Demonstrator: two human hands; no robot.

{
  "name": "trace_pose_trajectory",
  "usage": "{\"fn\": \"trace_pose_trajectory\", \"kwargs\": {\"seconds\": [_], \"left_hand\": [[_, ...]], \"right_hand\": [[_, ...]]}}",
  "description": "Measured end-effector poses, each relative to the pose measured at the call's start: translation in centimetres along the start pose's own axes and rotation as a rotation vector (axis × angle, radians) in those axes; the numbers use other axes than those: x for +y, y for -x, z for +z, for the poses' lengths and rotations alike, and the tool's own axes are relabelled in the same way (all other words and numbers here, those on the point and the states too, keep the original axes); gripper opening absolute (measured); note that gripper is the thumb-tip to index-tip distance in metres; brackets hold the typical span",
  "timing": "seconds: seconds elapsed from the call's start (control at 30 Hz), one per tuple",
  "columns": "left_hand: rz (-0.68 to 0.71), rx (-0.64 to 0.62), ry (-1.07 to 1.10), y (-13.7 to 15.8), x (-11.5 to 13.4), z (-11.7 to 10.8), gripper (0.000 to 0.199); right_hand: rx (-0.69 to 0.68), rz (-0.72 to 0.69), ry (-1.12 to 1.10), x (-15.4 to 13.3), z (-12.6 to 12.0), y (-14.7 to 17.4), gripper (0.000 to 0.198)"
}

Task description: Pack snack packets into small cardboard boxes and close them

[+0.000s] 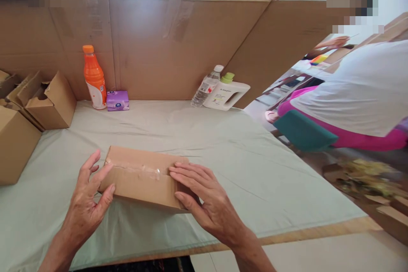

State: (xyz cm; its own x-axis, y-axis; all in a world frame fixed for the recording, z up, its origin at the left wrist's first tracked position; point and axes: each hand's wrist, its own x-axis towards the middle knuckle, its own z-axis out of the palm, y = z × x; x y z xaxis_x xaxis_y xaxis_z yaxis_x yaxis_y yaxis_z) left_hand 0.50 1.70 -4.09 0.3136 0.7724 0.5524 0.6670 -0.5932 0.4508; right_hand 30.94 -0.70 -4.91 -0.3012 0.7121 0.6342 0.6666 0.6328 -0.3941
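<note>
A closed brown cardboard box (143, 185) lies in front of me on the cloth-covered table, with clear tape along its top seam. At its left end is my left hand (87, 197), index finger and thumb touching the box's edges and the other fingers raised apart. My right hand (204, 193) grips the opposite end, its fingers laid over the top and its thumb at the near side. Between them the two hands hold the box. The box's underside is hidden.
Open cardboard boxes (52, 102) stand at the left. Along the cardboard partition (178, 51) are an orange bottle (94, 78), a purple tissue pack (117, 101), a clear water bottle (207, 87) and a white jug (223, 95). A person (357, 89) sits at the right.
</note>
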Motion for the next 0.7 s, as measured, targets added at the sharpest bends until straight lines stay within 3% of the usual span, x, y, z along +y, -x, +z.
{"fn": "trace_pose_trajectory", "kwargs": {"seconds": [0.2, 0.37, 0.53, 0.7], "left_hand": [[-0.004, -0.179, 0.143, -0.5, -1.7, -0.5, 0.032], [0.013, -0.289, 0.165, -0.2, -1.5, -0.7, 0.051], [0.063, -0.200, 0.070, 1.4, -0.3, 0.0, 0.056], [0.035, -0.052, -0.102, 4.7, 1.5, -0.6, 0.056]], "right_hand": [[-0.035, -0.036, 0.043, 0.6, 0.3, 3.4, 0.054], [0.021, 0.187, 0.095, 1.0, 0.6, 6.6, 0.048], [-0.019, 0.145, 0.053, 2.9, 0.5, 6.7, 0.044], [-0.119, 0.075, -0.035, 5.7, 1.9, 3.4, 0.044]]}}
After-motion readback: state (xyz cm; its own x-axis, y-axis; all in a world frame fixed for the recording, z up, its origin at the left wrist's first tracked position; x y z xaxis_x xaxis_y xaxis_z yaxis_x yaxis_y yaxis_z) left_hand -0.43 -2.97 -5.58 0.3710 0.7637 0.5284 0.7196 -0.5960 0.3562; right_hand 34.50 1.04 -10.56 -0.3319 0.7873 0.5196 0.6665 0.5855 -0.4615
